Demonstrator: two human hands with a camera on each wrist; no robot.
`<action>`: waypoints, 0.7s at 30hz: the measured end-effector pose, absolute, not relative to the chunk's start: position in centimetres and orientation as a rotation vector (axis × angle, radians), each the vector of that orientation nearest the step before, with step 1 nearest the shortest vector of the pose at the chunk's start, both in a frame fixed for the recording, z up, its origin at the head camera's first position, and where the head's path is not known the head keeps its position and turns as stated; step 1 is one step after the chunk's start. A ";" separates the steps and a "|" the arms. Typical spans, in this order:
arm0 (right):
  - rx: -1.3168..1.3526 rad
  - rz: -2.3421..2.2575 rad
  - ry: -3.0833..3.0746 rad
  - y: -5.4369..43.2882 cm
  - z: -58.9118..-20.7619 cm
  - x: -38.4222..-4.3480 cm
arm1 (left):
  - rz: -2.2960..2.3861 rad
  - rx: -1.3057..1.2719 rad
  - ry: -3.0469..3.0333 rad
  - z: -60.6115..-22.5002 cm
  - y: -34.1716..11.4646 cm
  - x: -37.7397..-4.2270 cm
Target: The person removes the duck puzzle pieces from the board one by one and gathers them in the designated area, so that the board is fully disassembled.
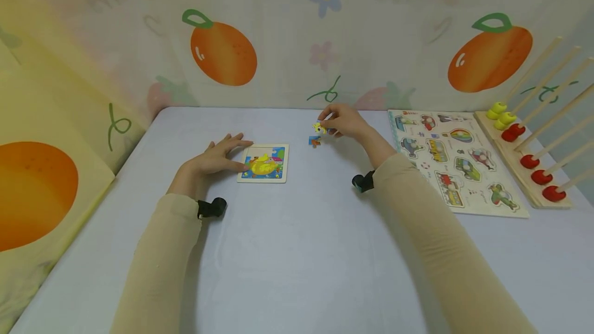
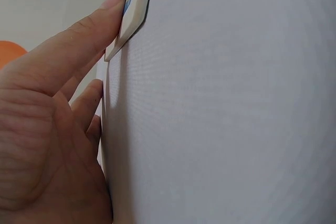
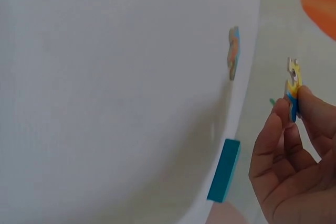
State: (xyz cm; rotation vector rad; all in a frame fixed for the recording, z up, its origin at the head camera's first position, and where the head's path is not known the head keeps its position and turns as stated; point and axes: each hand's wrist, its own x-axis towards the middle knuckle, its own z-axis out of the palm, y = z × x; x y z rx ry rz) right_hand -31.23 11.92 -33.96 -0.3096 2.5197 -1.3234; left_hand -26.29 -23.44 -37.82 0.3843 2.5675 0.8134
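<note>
A small wooden jigsaw puzzle [image 1: 263, 164] with a yellow duck picture in a pale frame lies left of the table's middle. My left hand [image 1: 221, 154] rests at its left side, fingers extended along the upper left corner and thumb on the picture; the left wrist view shows the thumb [image 2: 86, 35] over the frame's edge. Raised over the table, my right hand [image 1: 344, 120] pinches a yellow and blue puzzle piece [image 3: 293, 90] between thumb and fingertips. Just below it in the head view, another puzzle piece [image 1: 315, 141], blue and orange-brown, lies on the cloth.
To the right lies a picture board [image 1: 422, 166] with vehicle shapes. Beyond it stands a wooden peg rack [image 1: 524, 169] with tall rods and red and yellow-green beads. A printed curtain [image 1: 287, 30] hangs behind the white table [image 1: 297, 262].
</note>
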 end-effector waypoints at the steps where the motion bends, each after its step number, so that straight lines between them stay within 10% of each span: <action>1: -0.302 -1.325 2.519 12.2 -34.1 -31.3 | 0.809 0.384 2.568 -37.8 -23.5 -26.3; 21: -0.228 -1.165 2.523 14.3 -35.5 -31.7 | 0.808 0.376 2.569 -38.0 -23.5 -26.5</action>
